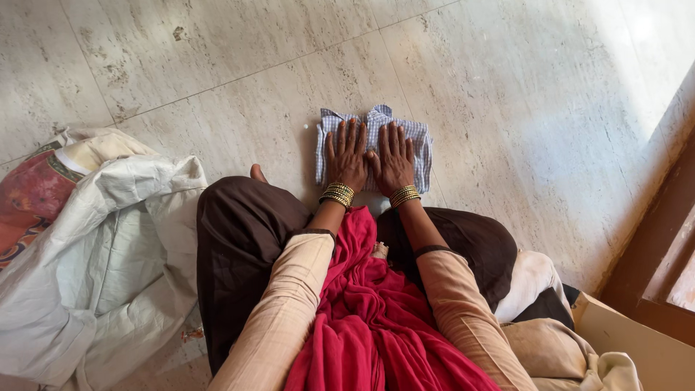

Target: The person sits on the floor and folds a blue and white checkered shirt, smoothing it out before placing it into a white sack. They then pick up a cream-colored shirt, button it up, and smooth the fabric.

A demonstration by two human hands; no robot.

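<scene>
A small folded checked shirt (373,147), blue and white, lies flat on a pale marble floor (507,94), just above the middle of the view. Both of the person's hands rest on top of it, palms down and fingers spread flat, gripping nothing. The left hand (347,156) covers the left half of the bundle, and the right hand (394,161) lies touching it at its 3 o'clock. Each wrist wears a stack of gold bangles (338,194).

The step in hand looks like pressing a finished fold flat; the next move would seem to call for lifting the bundle without letting the layers slip.

The person sits on the floor, knees in dark brown cloth at 6 o'clock from the shirt, with a red scarf (369,318) falling between peach sleeves. At 9 o'clock of the view sits a large white woven sack (108,261) with a red patterned cloth (29,203) beside it. At 4 o'clock lie more pale garments (550,340) and a brown wooden frame (651,268).
</scene>
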